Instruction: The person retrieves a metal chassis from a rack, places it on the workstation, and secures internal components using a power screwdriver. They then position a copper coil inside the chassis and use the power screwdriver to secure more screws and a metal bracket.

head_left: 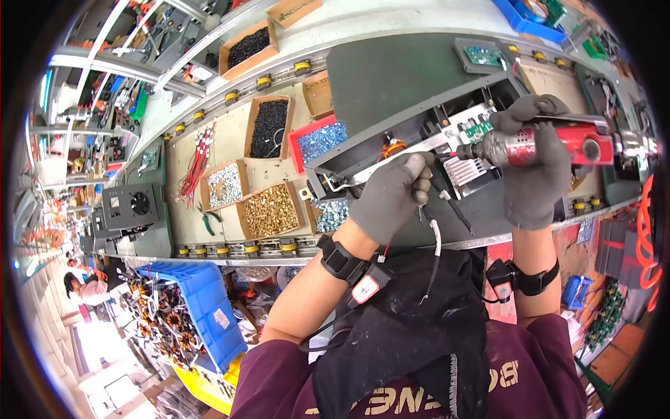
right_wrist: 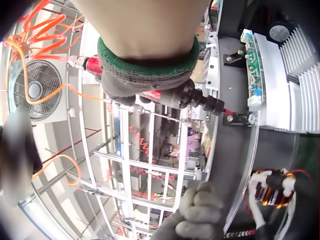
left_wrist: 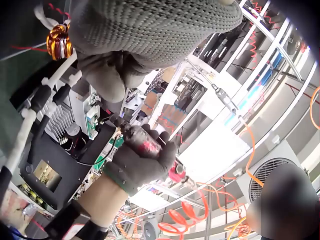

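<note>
A red air screwdriver (head_left: 583, 148) lies across my gloved right hand (head_left: 534, 157), whose fingers wrap round its body. Its chuck points left, and in the right wrist view the bit (right_wrist: 228, 112) comes right to a small black bracket (right_wrist: 239, 118) beside a silver heatsink module (right_wrist: 272, 80). That module sits inside a long dark metal case (head_left: 349, 157). Curled into a fist, my gloved left hand (head_left: 394, 192) is at the case's near side, with no object showing between its fingers. Near it are a copper-wound coil (head_left: 392, 148) and loose black-and-white cables (head_left: 437, 241).
To the left stand boxes of brass-coloured fasteners (head_left: 271, 211), silver fasteners (head_left: 225, 184) and black screws (head_left: 269, 128). Green-handled pliers (head_left: 208, 221) lie beside them. A circuit board (head_left: 483, 54) is at the far side, and an orange coiled hose (head_left: 645, 244) hangs at right.
</note>
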`<action>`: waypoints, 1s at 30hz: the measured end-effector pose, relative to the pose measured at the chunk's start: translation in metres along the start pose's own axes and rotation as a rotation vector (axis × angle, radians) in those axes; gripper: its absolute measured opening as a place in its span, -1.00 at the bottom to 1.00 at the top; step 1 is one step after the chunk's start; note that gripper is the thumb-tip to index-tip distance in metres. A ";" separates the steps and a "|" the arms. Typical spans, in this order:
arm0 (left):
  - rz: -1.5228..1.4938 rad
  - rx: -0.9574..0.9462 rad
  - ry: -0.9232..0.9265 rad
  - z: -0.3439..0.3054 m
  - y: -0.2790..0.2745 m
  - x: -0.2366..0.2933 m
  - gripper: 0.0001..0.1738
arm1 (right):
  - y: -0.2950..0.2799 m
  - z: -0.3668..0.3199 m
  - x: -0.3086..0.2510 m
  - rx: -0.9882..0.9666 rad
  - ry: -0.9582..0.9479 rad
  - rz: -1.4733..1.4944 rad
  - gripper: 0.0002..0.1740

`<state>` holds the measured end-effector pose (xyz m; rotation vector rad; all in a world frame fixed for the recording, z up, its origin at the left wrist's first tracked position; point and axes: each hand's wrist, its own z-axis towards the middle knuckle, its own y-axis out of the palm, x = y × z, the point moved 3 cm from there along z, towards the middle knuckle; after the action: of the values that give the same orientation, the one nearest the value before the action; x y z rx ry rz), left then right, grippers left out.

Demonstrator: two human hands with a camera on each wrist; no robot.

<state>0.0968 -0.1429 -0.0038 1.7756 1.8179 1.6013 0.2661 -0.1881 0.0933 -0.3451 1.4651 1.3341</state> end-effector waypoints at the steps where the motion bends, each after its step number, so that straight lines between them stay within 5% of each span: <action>1: 0.008 -0.005 -0.020 0.001 0.001 -0.004 -0.66 | 0.002 -0.007 -0.006 -0.028 -0.027 0.021 -0.68; 11: 0.091 -0.088 -0.144 0.002 0.030 -0.023 -0.60 | -0.028 -0.033 -0.017 0.000 -0.088 0.008 -0.61; 22: 0.148 0.114 -0.464 0.007 0.051 -0.045 -0.46 | -0.036 -0.055 -0.039 0.027 -0.334 -0.143 -0.56; 27: 0.150 0.137 -0.376 0.009 0.067 -0.054 -0.55 | -0.048 -0.065 -0.040 -0.041 -0.395 -0.291 -0.47; 30: 0.251 0.166 -0.329 0.012 0.065 -0.049 -0.53 | -0.055 -0.069 -0.043 0.170 -0.319 -0.260 -0.49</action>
<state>0.1610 -0.1919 0.0112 2.2606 1.6678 1.1610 0.2911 -0.2823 0.0854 -0.1938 1.2098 0.9973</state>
